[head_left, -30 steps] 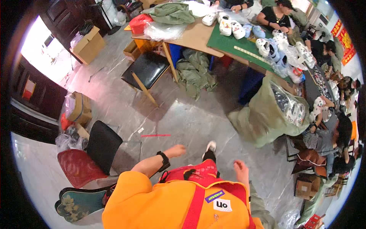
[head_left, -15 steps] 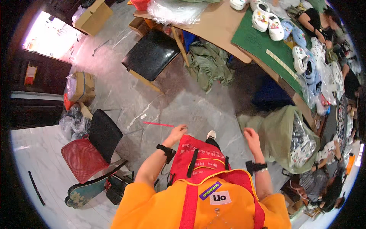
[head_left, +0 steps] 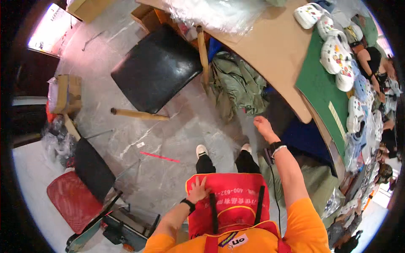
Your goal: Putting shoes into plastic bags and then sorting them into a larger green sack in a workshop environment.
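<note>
Red apron (head_left: 230,201) — left hand (head_left: 197,190) at edge | grey floor (head_left: 175,137) | brown tabletop (head_left: 272,52)

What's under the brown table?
A crumpled olive cloth near the right hand and a dark blue surface show below the edge of the brown table, which hides whatever lies farther back.

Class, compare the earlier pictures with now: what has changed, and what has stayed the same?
The table now appears nearer. The left hand has drawn back, spread over the red apron; the right hand has reached forward, appearing near the green cloth. Nothing is visibly taken up or let go. The pink strip stays on the floor.
</note>
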Demonstrator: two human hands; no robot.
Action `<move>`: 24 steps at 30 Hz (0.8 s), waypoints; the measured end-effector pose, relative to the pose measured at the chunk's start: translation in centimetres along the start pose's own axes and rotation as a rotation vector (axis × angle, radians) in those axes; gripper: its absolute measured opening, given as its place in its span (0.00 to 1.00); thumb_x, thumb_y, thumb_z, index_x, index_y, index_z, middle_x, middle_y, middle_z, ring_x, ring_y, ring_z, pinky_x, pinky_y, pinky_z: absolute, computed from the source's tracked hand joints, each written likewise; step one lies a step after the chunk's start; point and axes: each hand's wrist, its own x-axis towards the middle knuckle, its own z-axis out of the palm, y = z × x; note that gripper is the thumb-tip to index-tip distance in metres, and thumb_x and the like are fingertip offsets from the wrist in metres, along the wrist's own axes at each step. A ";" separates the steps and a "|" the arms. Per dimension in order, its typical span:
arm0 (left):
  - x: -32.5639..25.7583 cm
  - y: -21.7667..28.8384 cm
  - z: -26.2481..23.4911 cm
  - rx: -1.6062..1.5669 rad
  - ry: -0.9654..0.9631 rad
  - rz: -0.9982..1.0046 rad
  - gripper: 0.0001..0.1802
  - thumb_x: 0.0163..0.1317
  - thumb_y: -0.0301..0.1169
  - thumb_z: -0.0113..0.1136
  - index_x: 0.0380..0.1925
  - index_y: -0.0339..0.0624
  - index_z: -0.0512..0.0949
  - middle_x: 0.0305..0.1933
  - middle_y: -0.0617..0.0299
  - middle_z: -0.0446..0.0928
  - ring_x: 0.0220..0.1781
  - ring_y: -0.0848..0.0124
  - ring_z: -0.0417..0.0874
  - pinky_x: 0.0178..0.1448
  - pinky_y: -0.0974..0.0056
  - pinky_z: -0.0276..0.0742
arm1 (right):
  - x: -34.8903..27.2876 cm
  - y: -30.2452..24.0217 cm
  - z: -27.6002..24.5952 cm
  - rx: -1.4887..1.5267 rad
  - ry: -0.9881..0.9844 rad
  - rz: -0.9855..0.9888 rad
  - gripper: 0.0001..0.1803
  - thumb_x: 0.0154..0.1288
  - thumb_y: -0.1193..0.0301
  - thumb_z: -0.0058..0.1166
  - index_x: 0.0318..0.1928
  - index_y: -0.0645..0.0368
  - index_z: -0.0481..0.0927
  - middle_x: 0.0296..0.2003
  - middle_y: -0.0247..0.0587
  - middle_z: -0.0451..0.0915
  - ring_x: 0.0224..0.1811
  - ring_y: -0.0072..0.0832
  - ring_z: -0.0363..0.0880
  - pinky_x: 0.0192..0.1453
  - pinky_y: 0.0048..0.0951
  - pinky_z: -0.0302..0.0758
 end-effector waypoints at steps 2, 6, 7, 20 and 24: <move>1.7 0.1 0.9 -0.034 0.084 -0.044 0.40 0.50 0.55 0.51 0.61 0.53 0.53 0.63 0.36 0.43 0.59 0.36 0.53 0.60 0.43 0.53 | 5.9 1.4 1.5 0.013 -0.003 0.048 0.12 0.53 0.67 0.51 0.37 0.60 0.74 0.28 0.30 0.73 0.30 0.20 0.69 0.30 0.24 0.66; 3.7 -2.0 3.8 0.236 0.345 0.141 0.35 0.47 0.52 0.55 0.57 0.56 0.61 0.60 0.30 0.46 0.59 0.34 0.51 0.56 0.39 0.54 | 17.7 5.2 6.4 -0.162 -0.171 0.007 0.14 0.50 0.66 0.52 0.36 0.62 0.75 0.27 0.35 0.74 0.33 0.29 0.72 0.36 0.30 0.68; 3.5 -1.8 3.9 0.155 0.361 0.113 0.35 0.47 0.52 0.55 0.56 0.56 0.62 0.60 0.31 0.46 0.58 0.33 0.50 0.56 0.38 0.53 | 19.8 5.9 7.8 -0.397 -0.190 -0.222 0.15 0.49 0.67 0.52 0.37 0.62 0.74 0.31 0.39 0.75 0.36 0.34 0.73 0.39 0.33 0.68; 7.1 1.4 2.5 0.122 0.518 0.022 0.27 0.50 0.37 0.54 0.54 0.62 0.66 0.64 0.47 0.47 0.61 0.37 0.50 0.57 0.41 0.57 | 40.2 0.6 20.9 -0.217 -0.016 -0.533 0.35 0.57 0.70 0.46 0.62 0.63 0.47 0.62 0.53 0.47 0.64 0.43 0.47 0.64 0.36 0.51; 6.8 0.8 3.4 0.158 0.501 -0.013 0.27 0.50 0.33 0.51 0.54 0.63 0.66 0.64 0.49 0.47 0.61 0.38 0.50 0.57 0.42 0.57 | 39.5 1.4 24.8 -0.290 -0.068 -0.255 0.39 0.54 0.64 0.51 0.62 0.63 0.47 0.61 0.56 0.50 0.62 0.45 0.54 0.61 0.36 0.54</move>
